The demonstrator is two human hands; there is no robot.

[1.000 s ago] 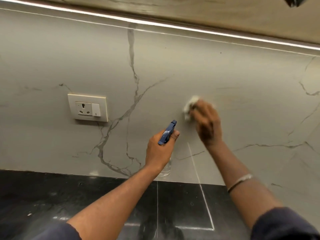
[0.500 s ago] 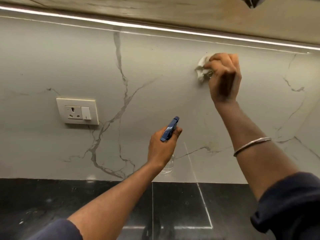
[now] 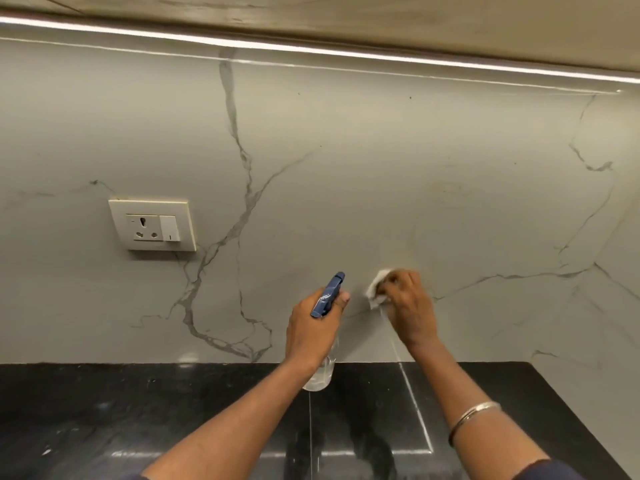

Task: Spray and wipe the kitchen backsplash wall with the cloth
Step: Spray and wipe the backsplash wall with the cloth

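The backsplash wall [image 3: 381, 161] is pale grey marble with dark veins. My right hand [image 3: 410, 306] presses a small white cloth [image 3: 376, 289] against the wall's lower part, just above the counter. My left hand [image 3: 311, 332] grips a spray bottle [image 3: 330, 294] with a blue trigger head and a clear body that shows below the hand. The bottle's nozzle points up toward the wall, a short way left of the cloth. Most of the cloth is hidden under my fingers.
A white socket and switch plate [image 3: 152, 225] sits on the wall at the left. A black stone counter [image 3: 104, 410] runs along the bottom. Above, a lit LED strip [image 3: 311, 51] lines the underside of a cabinet. The wall turns a corner at the right.
My right hand swept the cloth up to the top of the wall, then down to its lower part near the counter. My left hand with the bottle stayed about where it was.
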